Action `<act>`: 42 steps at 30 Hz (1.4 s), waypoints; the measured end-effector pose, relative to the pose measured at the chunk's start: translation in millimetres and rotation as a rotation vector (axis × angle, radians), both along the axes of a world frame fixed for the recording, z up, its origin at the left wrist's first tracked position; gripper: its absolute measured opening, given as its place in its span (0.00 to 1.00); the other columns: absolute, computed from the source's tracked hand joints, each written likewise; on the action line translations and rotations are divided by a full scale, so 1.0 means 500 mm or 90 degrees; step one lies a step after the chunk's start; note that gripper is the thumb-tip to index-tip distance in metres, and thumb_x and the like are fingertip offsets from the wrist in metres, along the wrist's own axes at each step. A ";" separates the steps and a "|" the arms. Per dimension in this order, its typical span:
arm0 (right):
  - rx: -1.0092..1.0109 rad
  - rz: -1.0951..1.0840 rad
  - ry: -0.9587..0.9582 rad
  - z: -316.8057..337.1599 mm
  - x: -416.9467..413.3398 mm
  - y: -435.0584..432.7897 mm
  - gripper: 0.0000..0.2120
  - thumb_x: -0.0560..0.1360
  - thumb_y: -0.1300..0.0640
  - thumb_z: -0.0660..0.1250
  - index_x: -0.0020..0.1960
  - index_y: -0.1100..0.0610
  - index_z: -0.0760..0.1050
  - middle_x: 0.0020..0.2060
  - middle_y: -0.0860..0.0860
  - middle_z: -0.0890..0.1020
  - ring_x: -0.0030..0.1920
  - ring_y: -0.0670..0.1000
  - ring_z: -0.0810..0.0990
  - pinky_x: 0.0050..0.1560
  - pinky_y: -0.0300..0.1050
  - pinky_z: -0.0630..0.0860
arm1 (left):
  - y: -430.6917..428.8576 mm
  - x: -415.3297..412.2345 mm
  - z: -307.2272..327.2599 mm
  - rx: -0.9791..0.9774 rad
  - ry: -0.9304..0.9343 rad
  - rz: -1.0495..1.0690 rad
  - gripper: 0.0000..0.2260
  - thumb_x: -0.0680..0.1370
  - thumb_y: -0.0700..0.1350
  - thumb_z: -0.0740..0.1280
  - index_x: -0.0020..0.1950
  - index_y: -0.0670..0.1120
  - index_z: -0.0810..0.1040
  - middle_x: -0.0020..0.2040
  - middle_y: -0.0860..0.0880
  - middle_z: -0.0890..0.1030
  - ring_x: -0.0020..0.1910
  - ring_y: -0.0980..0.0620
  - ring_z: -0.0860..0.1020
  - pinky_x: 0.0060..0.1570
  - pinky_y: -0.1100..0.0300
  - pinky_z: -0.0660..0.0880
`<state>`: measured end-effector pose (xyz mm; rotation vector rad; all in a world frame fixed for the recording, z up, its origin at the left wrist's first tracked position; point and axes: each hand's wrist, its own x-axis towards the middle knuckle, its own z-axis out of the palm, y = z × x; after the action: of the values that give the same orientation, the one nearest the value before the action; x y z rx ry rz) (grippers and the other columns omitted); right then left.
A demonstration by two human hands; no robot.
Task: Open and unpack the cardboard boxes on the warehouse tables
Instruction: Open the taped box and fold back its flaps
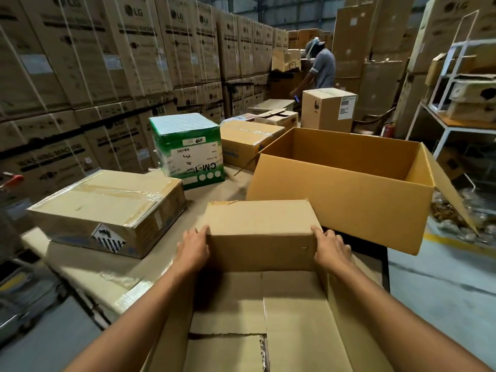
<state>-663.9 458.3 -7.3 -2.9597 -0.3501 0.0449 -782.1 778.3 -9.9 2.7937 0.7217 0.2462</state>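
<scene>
While your left hand (pixel 193 249) and right hand (pixel 332 251) each clamp a far corner of the near box (pixel 295 318), bottom centre of frame, the thumbs lie up by the fold line & the other fingers wrap round the outside, mostly hidden. Neither hand has anything else in it. The box is open. What shows of its floor is bare flaps, so it looks emptied, tho the frame edge cuts off the near part.

Step in hand, I'd judge, is pressing the far flap (pixel 257 217) back flat, or maybe shifting the whole box; can't tell which. To do it well, hold both hands level w/ even pressure so the flap creases along its score, not diagonally. Mind the torn tape at the flap's upper-left edge.

Don't shove fwd: the big open box (pixel 341 210) sits just beyond, centre right, & seems to overhang the table (pixel 88 269) edge. Likely next: the taped flat box (pixel 107 210) at left, then the green-and-white box (pixel 185 151) above it.
</scene>
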 end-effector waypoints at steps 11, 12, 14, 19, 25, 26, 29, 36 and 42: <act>0.063 -0.021 -0.052 -0.001 -0.072 -0.040 0.11 0.82 0.51 0.58 0.63 0.48 0.72 0.57 0.56 0.76 0.59 0.58 0.73 0.57 0.56 0.71 | -0.004 -0.058 -0.007 0.019 -0.011 -0.019 0.11 0.81 0.41 0.60 0.60 0.49 0.78 0.56 0.45 0.70 0.57 0.44 0.71 0.59 0.46 0.72; 0.056 -0.021 -0.059 -0.001 -0.066 -0.040 0.11 0.83 0.51 0.58 0.63 0.49 0.72 0.56 0.55 0.76 0.59 0.58 0.73 0.57 0.55 0.71 | 0.000 -0.049 -0.007 0.021 -0.011 -0.029 0.11 0.81 0.41 0.60 0.59 0.49 0.78 0.56 0.45 0.70 0.56 0.44 0.72 0.58 0.46 0.73; 0.041 -0.027 -0.071 0.002 -0.046 -0.038 0.10 0.83 0.52 0.58 0.63 0.49 0.72 0.56 0.56 0.76 0.59 0.58 0.73 0.57 0.55 0.70 | 0.006 -0.025 -0.002 0.022 -0.012 -0.048 0.12 0.81 0.40 0.59 0.59 0.49 0.79 0.55 0.46 0.73 0.55 0.44 0.73 0.56 0.47 0.74; 0.024 -0.074 -0.076 0.011 0.038 -0.037 0.08 0.82 0.55 0.59 0.60 0.52 0.71 0.56 0.57 0.75 0.58 0.59 0.73 0.57 0.59 0.73 | 0.009 0.085 0.022 0.022 -0.028 -0.087 0.12 0.81 0.40 0.58 0.58 0.48 0.78 0.54 0.45 0.76 0.54 0.44 0.76 0.54 0.48 0.75; 0.058 -0.123 -0.072 -0.008 0.126 -0.041 0.07 0.82 0.57 0.59 0.58 0.54 0.73 0.55 0.57 0.71 0.56 0.58 0.74 0.56 0.59 0.73 | 0.001 0.215 0.019 0.035 -0.045 -0.111 0.13 0.81 0.38 0.59 0.60 0.48 0.78 0.55 0.44 0.79 0.55 0.45 0.76 0.55 0.50 0.76; 0.069 -0.125 -0.072 -0.010 0.136 -0.041 0.08 0.82 0.56 0.59 0.59 0.53 0.73 0.55 0.57 0.72 0.56 0.59 0.74 0.57 0.58 0.73 | 0.004 0.231 0.017 0.040 -0.054 -0.115 0.13 0.81 0.37 0.59 0.60 0.47 0.79 0.55 0.44 0.79 0.54 0.45 0.76 0.55 0.49 0.76; 0.110 -0.125 -0.071 -0.008 0.147 -0.037 0.11 0.83 0.52 0.57 0.60 0.53 0.75 0.56 0.58 0.73 0.58 0.59 0.74 0.60 0.58 0.73 | 0.014 0.255 0.012 0.014 -0.063 -0.123 0.12 0.81 0.38 0.59 0.60 0.46 0.78 0.57 0.43 0.80 0.56 0.44 0.77 0.56 0.49 0.75; 0.121 -0.115 -0.047 0.031 0.074 -0.004 0.19 0.79 0.49 0.63 0.67 0.55 0.73 0.67 0.59 0.71 0.66 0.60 0.71 0.64 0.56 0.71 | 0.018 0.161 0.017 -0.025 0.022 -0.213 0.24 0.81 0.46 0.65 0.76 0.43 0.65 0.70 0.40 0.71 0.68 0.40 0.70 0.68 0.48 0.67; 0.211 -0.031 -0.058 0.100 -0.128 0.074 0.25 0.78 0.50 0.66 0.73 0.54 0.68 0.76 0.60 0.61 0.73 0.62 0.64 0.70 0.55 0.66 | -0.025 -0.042 0.059 -0.053 -0.038 -0.244 0.29 0.81 0.49 0.65 0.79 0.45 0.59 0.77 0.42 0.63 0.74 0.43 0.64 0.73 0.50 0.62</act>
<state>-728.0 495.4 42.6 -2.6449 -0.2677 -0.1412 -803.0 765.8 19.8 2.7593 0.1685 0.2196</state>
